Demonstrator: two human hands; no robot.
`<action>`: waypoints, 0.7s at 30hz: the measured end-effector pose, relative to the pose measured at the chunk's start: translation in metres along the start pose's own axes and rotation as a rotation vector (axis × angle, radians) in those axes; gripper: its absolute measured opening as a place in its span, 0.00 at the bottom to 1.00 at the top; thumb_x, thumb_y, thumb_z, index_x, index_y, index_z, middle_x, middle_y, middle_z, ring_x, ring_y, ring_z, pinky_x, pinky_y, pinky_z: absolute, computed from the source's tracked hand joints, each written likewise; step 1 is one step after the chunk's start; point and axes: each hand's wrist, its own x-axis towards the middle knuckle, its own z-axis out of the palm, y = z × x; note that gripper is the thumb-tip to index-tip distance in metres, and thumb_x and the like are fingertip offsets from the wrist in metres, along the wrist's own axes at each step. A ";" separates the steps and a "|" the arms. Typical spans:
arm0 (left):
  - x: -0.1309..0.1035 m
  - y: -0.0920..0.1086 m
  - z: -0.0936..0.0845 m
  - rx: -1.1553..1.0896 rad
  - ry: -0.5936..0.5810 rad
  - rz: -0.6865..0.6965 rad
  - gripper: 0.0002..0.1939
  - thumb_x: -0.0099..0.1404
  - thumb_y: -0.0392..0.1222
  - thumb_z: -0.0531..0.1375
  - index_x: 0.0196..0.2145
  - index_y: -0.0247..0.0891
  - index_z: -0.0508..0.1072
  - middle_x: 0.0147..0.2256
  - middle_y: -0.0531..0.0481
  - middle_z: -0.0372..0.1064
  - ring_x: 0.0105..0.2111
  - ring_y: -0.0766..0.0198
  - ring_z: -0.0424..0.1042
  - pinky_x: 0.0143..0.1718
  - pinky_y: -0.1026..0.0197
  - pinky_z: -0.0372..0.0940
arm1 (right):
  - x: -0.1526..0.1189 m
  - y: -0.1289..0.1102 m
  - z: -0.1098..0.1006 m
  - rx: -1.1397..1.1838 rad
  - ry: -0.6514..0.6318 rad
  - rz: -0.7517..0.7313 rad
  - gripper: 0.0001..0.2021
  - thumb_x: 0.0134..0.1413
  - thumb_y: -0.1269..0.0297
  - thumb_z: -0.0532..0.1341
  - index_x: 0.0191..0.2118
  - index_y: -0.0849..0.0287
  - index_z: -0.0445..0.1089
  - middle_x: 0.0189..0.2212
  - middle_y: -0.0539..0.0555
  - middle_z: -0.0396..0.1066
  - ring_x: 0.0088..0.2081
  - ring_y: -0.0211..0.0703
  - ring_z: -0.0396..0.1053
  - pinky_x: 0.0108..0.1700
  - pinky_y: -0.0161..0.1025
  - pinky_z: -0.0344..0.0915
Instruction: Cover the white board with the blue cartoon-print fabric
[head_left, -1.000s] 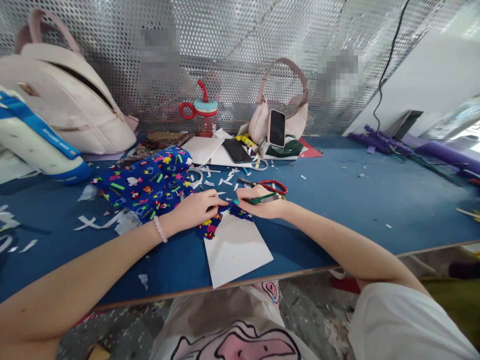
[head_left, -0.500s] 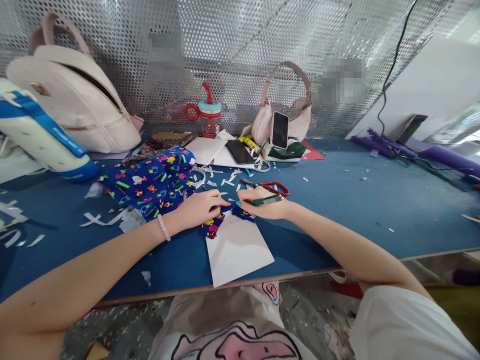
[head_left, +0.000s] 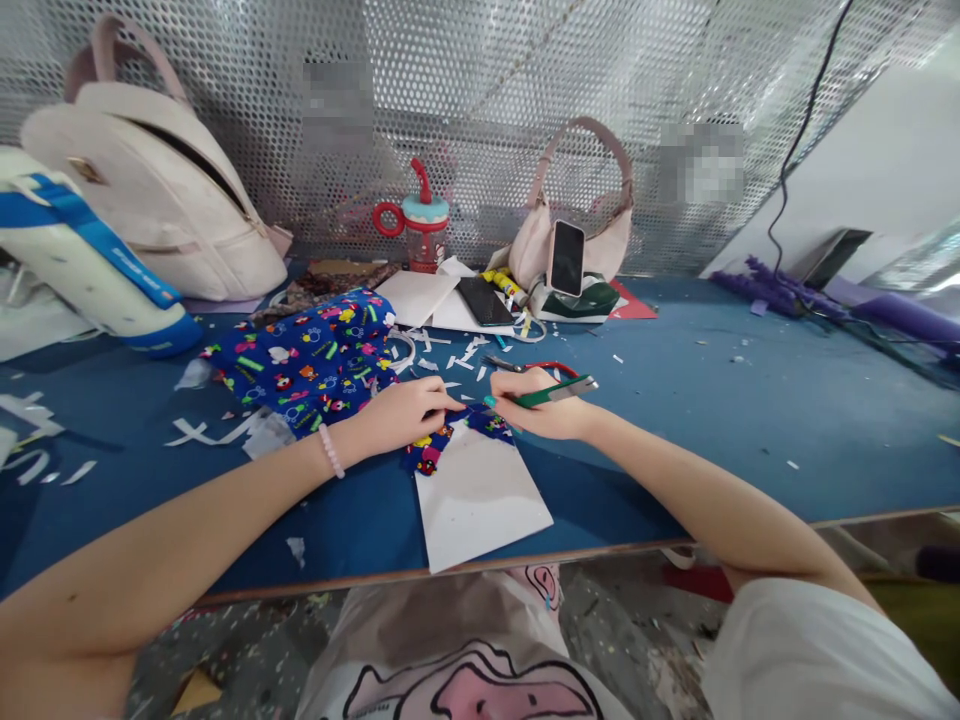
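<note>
My left hand point(head_left: 409, 412), a pale beaded bracelet at its wrist, has curled fingers pressed on a small piece of blue cartoon-print fabric point(head_left: 426, 458). That fabric lies over the far edge of a white board point(head_left: 484, 495). Closed around a slim green craft knife point(head_left: 559, 391), my right hand point(head_left: 544, 408) rests at the fabric's right part, by the board's far corner. The knife's grey rear end points up to the right; its tip is hidden. A larger piece of the same fabric point(head_left: 300, 360) spreads left of my left hand.
Scissors with red handles point(head_left: 555, 367) lie just behind my right hand. White paper scraps point(head_left: 465, 352) litter the blue table point(head_left: 712, 410). Farther back stand a cup point(head_left: 426, 235), phones point(head_left: 566, 258), a handbag point(head_left: 616, 235) and a backpack point(head_left: 172, 220). A large bottle point(head_left: 97, 265) leans at left.
My right hand has moved slightly right, and the green craft knife has tilted so its rear end points higher. My left hand stays on the fabric. The whole view has shifted a little.
</note>
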 end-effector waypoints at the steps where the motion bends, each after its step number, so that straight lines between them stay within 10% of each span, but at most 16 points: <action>1: 0.000 0.000 0.000 -0.002 -0.003 0.000 0.19 0.68 0.36 0.52 0.51 0.43 0.76 0.41 0.47 0.70 0.33 0.64 0.70 0.33 0.64 0.62 | 0.000 -0.001 0.000 0.004 0.007 0.000 0.11 0.60 0.69 0.50 0.26 0.54 0.51 0.20 0.46 0.58 0.23 0.35 0.54 0.28 0.35 0.52; 21: 0.001 0.003 -0.004 -0.010 -0.027 -0.015 0.19 0.68 0.37 0.52 0.52 0.41 0.76 0.42 0.46 0.69 0.34 0.64 0.70 0.34 0.64 0.62 | 0.001 -0.005 0.004 0.003 -0.104 0.006 0.08 0.61 0.68 0.50 0.29 0.55 0.54 0.21 0.46 0.60 0.22 0.34 0.57 0.27 0.33 0.52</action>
